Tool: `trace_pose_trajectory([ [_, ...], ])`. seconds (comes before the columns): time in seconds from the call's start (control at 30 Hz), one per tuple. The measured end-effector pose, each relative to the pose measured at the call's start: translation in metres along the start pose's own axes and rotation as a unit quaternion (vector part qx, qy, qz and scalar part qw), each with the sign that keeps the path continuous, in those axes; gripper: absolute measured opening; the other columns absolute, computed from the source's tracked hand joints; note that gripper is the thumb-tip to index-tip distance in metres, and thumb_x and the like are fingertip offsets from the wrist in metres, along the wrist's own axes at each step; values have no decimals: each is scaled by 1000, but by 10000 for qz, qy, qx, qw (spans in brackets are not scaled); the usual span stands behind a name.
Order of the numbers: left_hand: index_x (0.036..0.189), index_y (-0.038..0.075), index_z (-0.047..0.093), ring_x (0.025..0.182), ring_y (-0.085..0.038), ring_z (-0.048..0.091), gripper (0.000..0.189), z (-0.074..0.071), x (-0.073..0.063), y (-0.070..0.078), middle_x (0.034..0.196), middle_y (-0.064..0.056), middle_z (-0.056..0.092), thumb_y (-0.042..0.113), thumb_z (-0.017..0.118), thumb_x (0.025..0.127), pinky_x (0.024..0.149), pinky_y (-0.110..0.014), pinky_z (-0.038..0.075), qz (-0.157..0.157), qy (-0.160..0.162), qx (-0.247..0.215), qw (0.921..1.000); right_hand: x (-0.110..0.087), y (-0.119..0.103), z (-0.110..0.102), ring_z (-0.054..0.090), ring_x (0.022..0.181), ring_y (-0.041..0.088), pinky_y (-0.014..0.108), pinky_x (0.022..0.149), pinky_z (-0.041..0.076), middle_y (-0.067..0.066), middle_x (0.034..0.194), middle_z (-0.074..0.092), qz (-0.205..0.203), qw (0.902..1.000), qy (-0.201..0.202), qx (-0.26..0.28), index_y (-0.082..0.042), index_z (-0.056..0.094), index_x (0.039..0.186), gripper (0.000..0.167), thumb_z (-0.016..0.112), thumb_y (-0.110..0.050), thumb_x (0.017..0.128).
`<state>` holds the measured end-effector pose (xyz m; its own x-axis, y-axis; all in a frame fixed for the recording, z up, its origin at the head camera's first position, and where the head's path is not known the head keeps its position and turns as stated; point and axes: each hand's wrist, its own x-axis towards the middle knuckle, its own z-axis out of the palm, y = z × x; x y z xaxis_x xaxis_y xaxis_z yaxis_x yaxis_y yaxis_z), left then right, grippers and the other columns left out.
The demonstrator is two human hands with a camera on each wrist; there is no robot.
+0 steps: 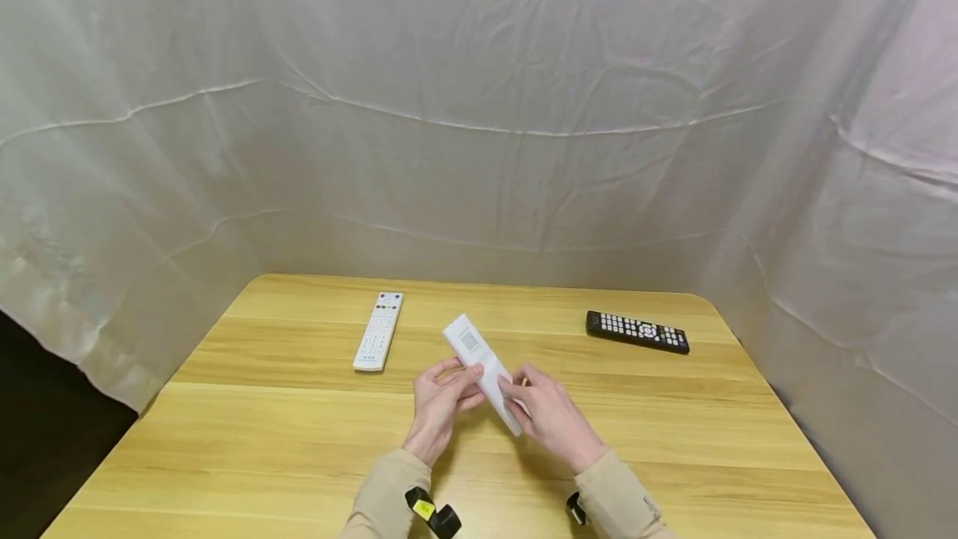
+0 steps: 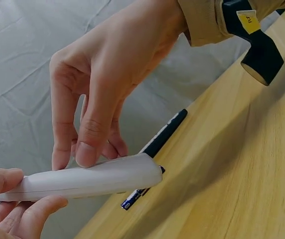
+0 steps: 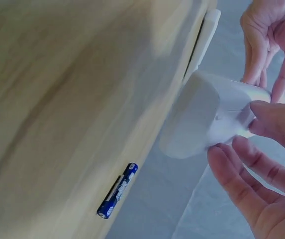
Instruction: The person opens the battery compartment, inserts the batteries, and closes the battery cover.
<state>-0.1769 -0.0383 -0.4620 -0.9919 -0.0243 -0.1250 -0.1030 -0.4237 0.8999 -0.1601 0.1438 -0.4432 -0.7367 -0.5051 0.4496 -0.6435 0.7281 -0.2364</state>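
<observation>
1. The held remote (image 1: 490,366) is raised above the surface (image 1: 262,447) between the 2 hands, slanted, with its back and printed label (image 1: 471,342) upward.
2. The left hand (image 1: 443,404) holds its left side: thumb on top, fingers curled beneath, narrowed to its thickness.
3. The right hand (image 1: 552,416) has its thumb and bent fingers on the back toward the nearer end, close together; they appear to pinch it.
4. It should handle as light and stiff, with smooth plastic that could slip under dry fingertips. The shell looks sturdy; any thin lid or catch would be its more delicate part.
5. A good hold is across the long edges near the middle, leaving the back free for the other thumb.
6. Its casing is white and softly glossy, long and slim, with rounded corners and a thick, blunt end.
7. Nearby lie a blue, cylindrical battery (image 3: 117,190), a second white remote (image 1: 377,333) with small buttons, and a black remote (image 1: 637,332) with pale keys.
8. The surface shows yellowish wood grain; behind hangs a creased, greyish drape (image 1: 479,181) with a faint sheen.
</observation>
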Motion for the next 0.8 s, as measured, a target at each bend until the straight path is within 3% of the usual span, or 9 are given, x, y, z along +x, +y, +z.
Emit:
trace_pose_trajectory([
  [0.27,119,-13,55,72,-14,76,38,0,-1,0,91,-15,78,2,73,89,70,-28,67,-53,-9,-135,9999,-1,-5,-3,57,75,12,14,60,53,6,94,62,157,9997,-165,-45,-4,71,123,37,75,-5,86],
  [0.63,130,-15,48,77,-14,76,46,-2,-1,3,98,-16,77,4,68,94,76,-26,66,-104,-241,-179,9995,-4,-1,0,52,80,9,13,63,50,4,100,62,342,9993,132,48,-6,70,125,43,79,-13,84],
  [0.8,132,-15,45,80,-12,74,48,-3,-2,2,100,-13,76,8,66,96,79,-25,66,-110,-378,-80,9992,-5,0,3,54,89,12,21,71,57,4,105,61,363,9987,345,-74,-7,69,127,50,84,-17,80],
])
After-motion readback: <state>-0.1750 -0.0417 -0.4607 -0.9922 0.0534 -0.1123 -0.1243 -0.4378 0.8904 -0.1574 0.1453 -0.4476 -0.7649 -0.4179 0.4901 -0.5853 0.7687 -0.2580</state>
